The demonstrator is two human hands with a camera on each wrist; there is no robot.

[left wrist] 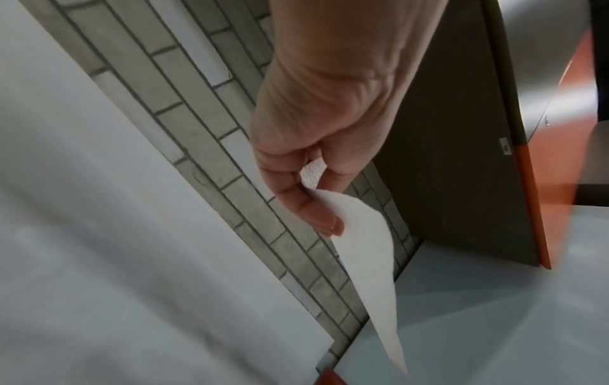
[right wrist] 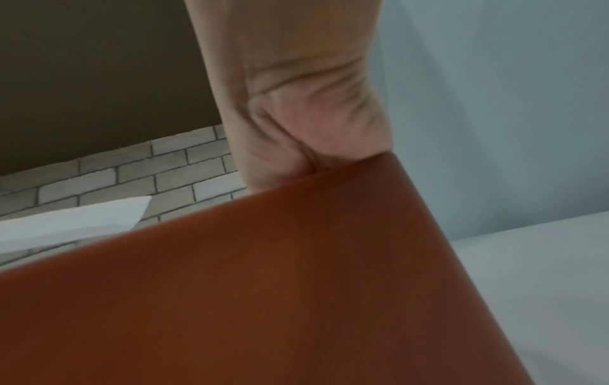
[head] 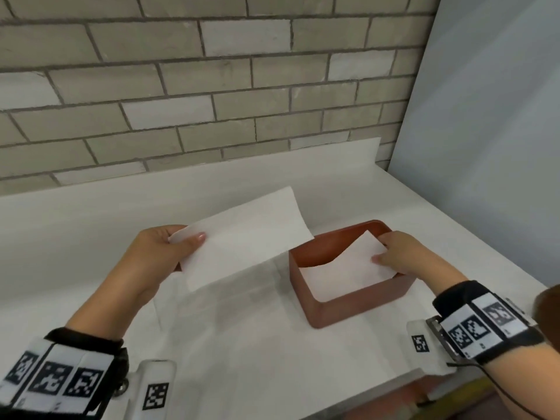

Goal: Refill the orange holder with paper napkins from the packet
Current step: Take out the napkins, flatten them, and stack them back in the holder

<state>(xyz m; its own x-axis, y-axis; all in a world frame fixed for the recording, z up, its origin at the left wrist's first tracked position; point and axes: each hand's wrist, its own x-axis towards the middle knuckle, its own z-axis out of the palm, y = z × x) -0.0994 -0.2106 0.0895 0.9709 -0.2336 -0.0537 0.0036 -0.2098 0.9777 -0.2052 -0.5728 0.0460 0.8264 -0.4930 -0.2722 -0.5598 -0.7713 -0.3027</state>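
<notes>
white counter (head: 91, 231), grey brick wall (head: 181, 86), pale side panel (head: 485, 116)

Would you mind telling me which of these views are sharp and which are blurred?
Head view: fairly sharp, brick wall lines bowed by the wide lens. Left wrist view: napkin crisp, left side smeared. Right wrist view: orange holder close and soft.

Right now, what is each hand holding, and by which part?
Left hand pinches a loose napkin at its near-left corner. Right hand holds the right edge of a napkin inside the orange holder.
</notes>
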